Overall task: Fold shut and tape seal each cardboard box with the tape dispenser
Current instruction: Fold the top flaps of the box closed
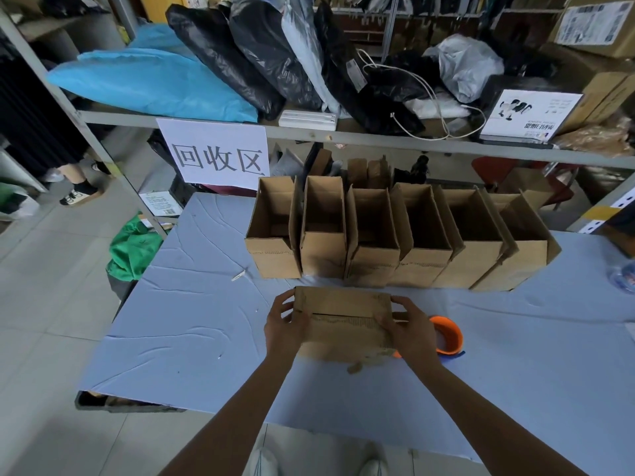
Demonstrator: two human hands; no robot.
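While both hands clasp the cardboard box (342,321), left hand (285,324) and right hand (409,326) curled round its ends, the orange tape dispenser (446,334) sits just right of it. Letting go to fetch it could let the flaps spring open, I'd guess.

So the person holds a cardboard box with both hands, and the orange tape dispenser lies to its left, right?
Not quite. In the head view the orange tape dispenser lies to the right of the cardboard box, beside the right hand. The left hand grips the box too.
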